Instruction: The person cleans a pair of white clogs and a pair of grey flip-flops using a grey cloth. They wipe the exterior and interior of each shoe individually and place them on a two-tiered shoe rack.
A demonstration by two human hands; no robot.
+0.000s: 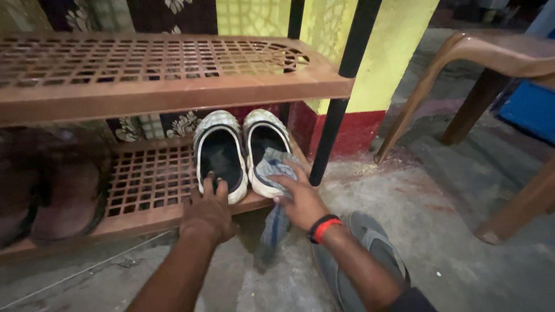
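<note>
A pair of white clog shoes with dark insides stands on the lower shelf of a brown lattice rack (pixel 144 185). My left hand (pixel 208 211) rests on the heel of the left clog (pixel 219 153), fingers spread over its rim. My right hand (pixel 300 199), with a black and red band at the wrist, presses a checked grey-blue cloth (pixel 276 173) against the heel of the right clog (pixel 265 144). The cloth's loose end hangs down past the shelf edge.
The rack's upper shelf (pixel 173 86) overhangs the shoes. Dark footwear (pixel 52 190) sits at the left of the lower shelf. A black post (pixel 338 98) stands right of the clogs. A grey sandal (pixel 370 242) lies on the concrete floor. Brown plastic chair legs (pixel 439 75) stand at right.
</note>
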